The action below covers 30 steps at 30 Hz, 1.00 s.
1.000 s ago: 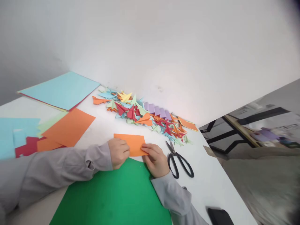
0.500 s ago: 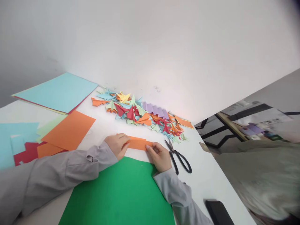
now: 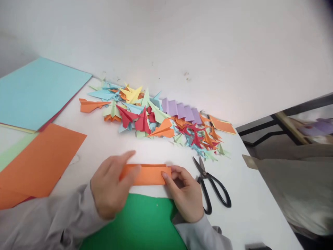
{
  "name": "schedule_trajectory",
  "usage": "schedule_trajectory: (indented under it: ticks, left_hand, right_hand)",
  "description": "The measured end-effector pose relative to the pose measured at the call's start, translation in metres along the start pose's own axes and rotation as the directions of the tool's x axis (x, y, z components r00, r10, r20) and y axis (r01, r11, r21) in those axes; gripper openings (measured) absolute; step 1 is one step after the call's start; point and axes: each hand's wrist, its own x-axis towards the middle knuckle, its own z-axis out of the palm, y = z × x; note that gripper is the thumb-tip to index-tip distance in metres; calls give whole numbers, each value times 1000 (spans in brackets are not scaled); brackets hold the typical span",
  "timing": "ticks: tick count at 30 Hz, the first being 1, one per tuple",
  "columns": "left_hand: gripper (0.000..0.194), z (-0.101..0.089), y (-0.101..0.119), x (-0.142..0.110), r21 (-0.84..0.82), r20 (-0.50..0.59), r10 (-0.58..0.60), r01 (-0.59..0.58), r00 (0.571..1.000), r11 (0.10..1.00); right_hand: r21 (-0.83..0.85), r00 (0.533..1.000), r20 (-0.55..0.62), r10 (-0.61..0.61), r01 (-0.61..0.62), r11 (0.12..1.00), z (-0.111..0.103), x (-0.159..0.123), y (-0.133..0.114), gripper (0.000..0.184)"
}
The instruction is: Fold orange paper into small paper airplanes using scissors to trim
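A small orange paper (image 3: pixel 149 174), folded in half into a narrow strip, lies on the white table (image 3: pixel 247 194) just beyond a green sheet (image 3: pixel 140 222). My left hand (image 3: pixel 110 187) rests on the strip's left end with fingers stretched out flat over it. My right hand (image 3: pixel 186 192) pinches the strip's right end between thumb and fingers. Both sleeves are grey.
Black scissors (image 3: pixel 213 185) lie right of my right hand. A heap of folded paper planes and cut scraps (image 3: pixel 156 119) runs along the wall. An orange sheet (image 3: pixel 39 161) and a light blue sheet (image 3: pixel 36 90) lie at the left. The table's edge drops off at the right.
The flat orange rectangle has been folded over into a narrow strip. My left hand has opened out flat on it. The view has moved closer and lower.
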Motion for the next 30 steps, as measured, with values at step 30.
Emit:
schedule_trajectory:
  ticks: [30]
  left_hand:
    - [42, 27, 31, -36, 225, 226, -23, -29, 974, 974]
  right_hand:
    - [-3, 951, 102, -293, 295, 956, -14, -10, 7, 22]
